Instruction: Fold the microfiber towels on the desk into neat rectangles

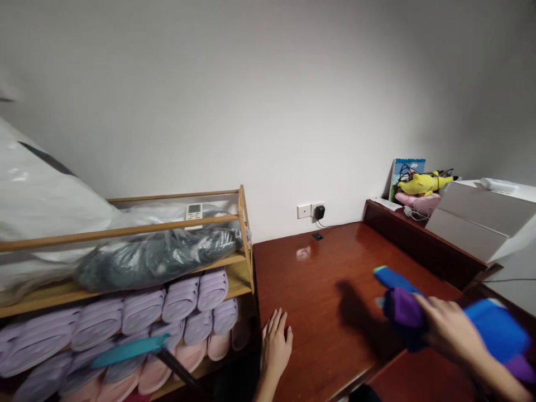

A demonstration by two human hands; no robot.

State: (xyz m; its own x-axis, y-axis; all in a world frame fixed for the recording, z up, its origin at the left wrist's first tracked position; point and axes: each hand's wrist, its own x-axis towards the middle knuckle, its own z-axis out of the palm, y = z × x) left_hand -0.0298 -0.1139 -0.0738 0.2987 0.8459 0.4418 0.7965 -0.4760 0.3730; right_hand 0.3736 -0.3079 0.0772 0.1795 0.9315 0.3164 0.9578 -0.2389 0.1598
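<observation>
My left hand rests flat on the left edge of the reddish-brown desk, fingers stretched out and holding nothing. Over the right side of the desk, my right hand is closed around a soft blue and purple cloth. Motion smears the cloth; one blue end with a green tip sticks out to the left. More blue material shows behind my right wrist, and I cannot tell whether it is the same piece. A dark shadow falls on the desktop beside it.
On the left stands a wooden rack with lilac slippers, a plastic-wrapped dark bundle and a remote. A teal-headed tool leans before it. The raised right ledge bears a yellow plush toy and grey-white boxes. A plug sits in the wall.
</observation>
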